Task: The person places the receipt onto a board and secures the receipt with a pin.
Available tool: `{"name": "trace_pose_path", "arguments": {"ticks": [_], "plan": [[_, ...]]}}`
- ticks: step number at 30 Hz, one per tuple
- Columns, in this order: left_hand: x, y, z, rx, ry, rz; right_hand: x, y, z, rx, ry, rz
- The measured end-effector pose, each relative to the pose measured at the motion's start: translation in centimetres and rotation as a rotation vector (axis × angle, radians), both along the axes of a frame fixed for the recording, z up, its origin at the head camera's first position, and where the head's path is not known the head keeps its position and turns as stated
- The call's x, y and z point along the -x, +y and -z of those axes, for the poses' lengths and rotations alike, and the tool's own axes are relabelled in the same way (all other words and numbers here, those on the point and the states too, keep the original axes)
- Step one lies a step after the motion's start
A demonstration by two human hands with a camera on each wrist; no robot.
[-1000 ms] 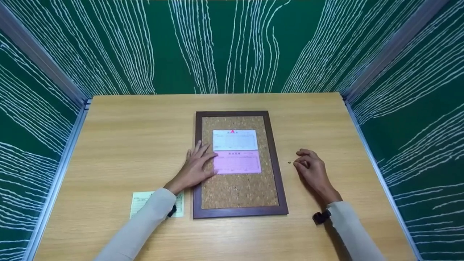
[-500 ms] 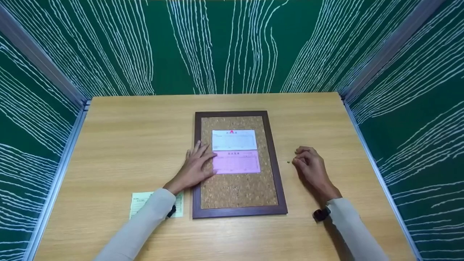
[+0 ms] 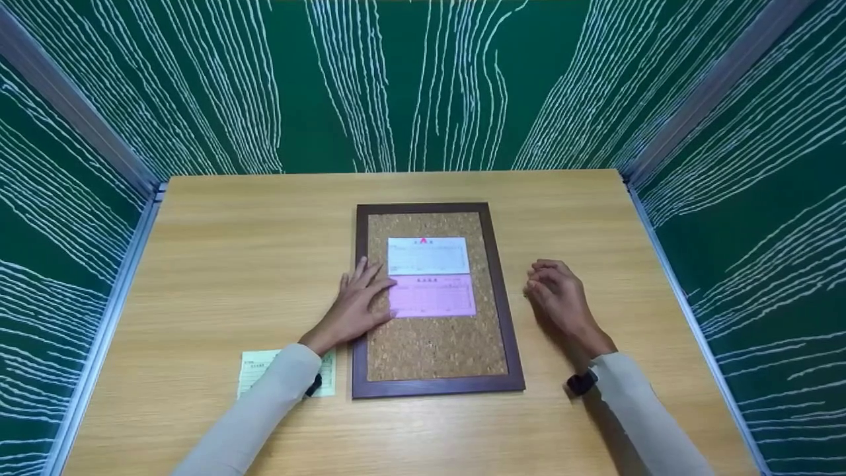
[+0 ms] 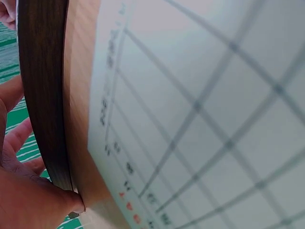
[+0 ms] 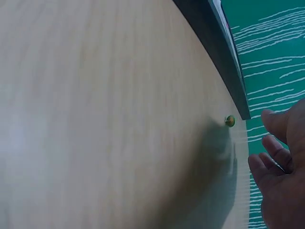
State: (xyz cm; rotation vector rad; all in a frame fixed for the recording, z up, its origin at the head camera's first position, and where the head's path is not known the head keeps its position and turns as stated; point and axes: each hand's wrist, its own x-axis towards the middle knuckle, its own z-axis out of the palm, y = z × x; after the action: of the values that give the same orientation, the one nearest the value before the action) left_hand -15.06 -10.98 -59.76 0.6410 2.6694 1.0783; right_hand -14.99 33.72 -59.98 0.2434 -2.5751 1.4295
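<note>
Two slips lie on the cork board, and we seem to be at the step of fixing the nearer one. The white slip is on the far side, with a small red piece at its top edge that may be a fastener. The pink slip sits just below it, near the middle of the cork. Our left hand is spread wide over the left side of the dark frame, with fingertips at the pink slip's left edge, apparently to steady it. Our right hand is over the tabletop to the right of the frame, loosely bent, thumb and fingers parted, holding nothing that we can see. A small pin lies on the tabletop close by. The next move, we judge, calls for a fine pinch on that pin without pushing it away, while the left hand keeps the slip aligned. The green slip waits at near left, partly under our left sleeve.
</note>
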Motion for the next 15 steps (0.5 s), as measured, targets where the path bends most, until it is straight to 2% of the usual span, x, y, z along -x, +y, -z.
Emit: {"name": "trace_pose_path", "arguments": {"ticks": [9,15], "plan": [[-0.1,0.0,-0.1,0.004,0.0,0.002,0.8,-1.4,-0.7,0.011,0.004,-0.029],[0.0,0.1,-0.1,0.014,0.006,-0.003,1.2,-2.5,-1.2,0.086,-0.005,-0.066]]}}
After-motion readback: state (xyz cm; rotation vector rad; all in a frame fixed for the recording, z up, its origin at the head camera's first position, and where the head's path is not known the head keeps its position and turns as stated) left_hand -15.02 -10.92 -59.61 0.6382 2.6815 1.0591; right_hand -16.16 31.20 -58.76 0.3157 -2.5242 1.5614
